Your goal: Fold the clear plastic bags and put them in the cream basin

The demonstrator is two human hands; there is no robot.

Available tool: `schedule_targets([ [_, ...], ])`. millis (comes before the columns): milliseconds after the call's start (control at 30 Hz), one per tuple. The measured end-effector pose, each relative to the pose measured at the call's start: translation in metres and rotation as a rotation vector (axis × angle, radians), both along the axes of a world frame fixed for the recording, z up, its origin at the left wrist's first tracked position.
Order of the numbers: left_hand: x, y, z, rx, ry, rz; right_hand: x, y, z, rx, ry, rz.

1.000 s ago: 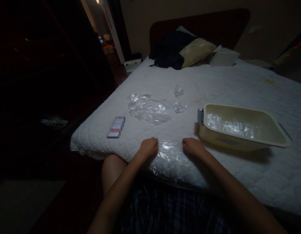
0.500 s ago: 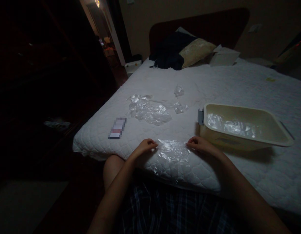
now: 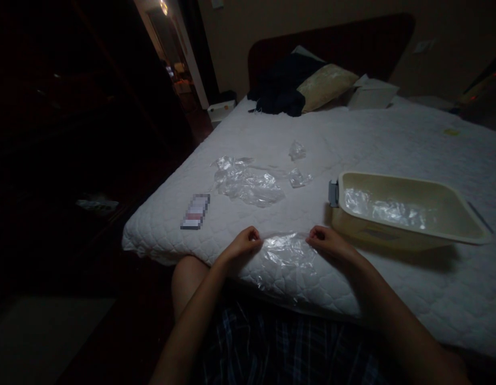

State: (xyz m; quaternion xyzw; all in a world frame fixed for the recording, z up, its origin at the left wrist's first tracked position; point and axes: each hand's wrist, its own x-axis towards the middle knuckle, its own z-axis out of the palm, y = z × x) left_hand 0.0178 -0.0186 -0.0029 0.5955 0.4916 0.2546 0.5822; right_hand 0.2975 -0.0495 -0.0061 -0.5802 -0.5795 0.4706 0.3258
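A clear plastic bag [image 3: 290, 259] is stretched between my hands at the near edge of the bed. My left hand [image 3: 249, 241] pinches its upper left corner, the fingers closed. At the upper right corner my right hand [image 3: 323, 239] grips it the same way, fingers curled. The bag's lower part hangs toward my lap, wrinkled and shiny. Beyond my hands a larger crumpled clear plastic bag [image 3: 250, 184] lies on the white quilted bed cover [image 3: 171, 198]. Two small crumpled plastic pieces, a nearer one [image 3: 299, 178] and a farther one [image 3: 297, 151], rest beside it.
Right of my hands stands a cream plastic bin [image 3: 392, 235] with grey latches and clear plastic inside. A phone-like object [image 3: 195, 212], pixelated, lies to the left. Dark cloth [image 3: 280, 88], a beige pillow [image 3: 327, 85] and a white box [image 3: 372, 93] sit near the headboard.
Both hands keep hold of the plastic bag, with the fingers curled in more. Its top edge now looks more gathered and slack. The view has shifted slightly.
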Motion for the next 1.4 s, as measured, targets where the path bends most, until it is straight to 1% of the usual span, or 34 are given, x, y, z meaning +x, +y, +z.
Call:
schedule_targets([
  [67, 0.002, 0.001, -0.001, -0.013, -0.075, 0.032, -0.003, 0.001, 0.002, 0.009, 0.061, -0.031],
  [167, 0.007, 0.002, 0.0, -0.023, -0.229, 0.124, -0.008, 0.006, 0.0, 0.023, 0.144, -0.073],
  [267, 0.008, 0.003, 0.003, -0.083, -0.295, 0.188, -0.013, 0.014, -0.004, 0.059, 0.147, -0.075],
  [367, 0.005, 0.006, 0.005, -0.144, -0.267, 0.169, -0.015, 0.02, -0.008, 0.079, 0.11, -0.076],
  [500, 0.003, 0.011, 0.001, -0.112, -0.223, 0.123, -0.016, 0.017, -0.009, 0.096, 0.094, -0.093],
  [600, 0.003, 0.015, -0.002, -0.114, -0.203, 0.098, -0.015, 0.012, -0.008, 0.082, 0.12, -0.1],
  [733, 0.002, 0.015, -0.004, -0.133, -0.228, 0.102, -0.014, 0.01, -0.007, 0.044, 0.134, -0.105],
  [900, 0.0, 0.009, 0.0, -0.169, -0.268, 0.123, -0.014, 0.008, -0.002, 0.02, 0.03, -0.097],
  [1000, 0.0, 0.006, 0.002, -0.098, -0.263, 0.09, -0.015, 0.007, -0.001, 0.051, -0.001, -0.092],
  [1100, 0.001, 0.006, -0.001, -0.024, -0.217, 0.085, -0.016, 0.006, 0.0, 0.086, 0.009, -0.084],
  [1267, 0.003, 0.008, -0.009, -0.001, -0.173, 0.122, -0.016, 0.006, -0.001, 0.095, -0.005, -0.083],
  [1400, 0.005, 0.008, -0.012, 0.01, -0.191, 0.153, -0.016, 0.007, -0.002, 0.103, -0.006, -0.074],
])
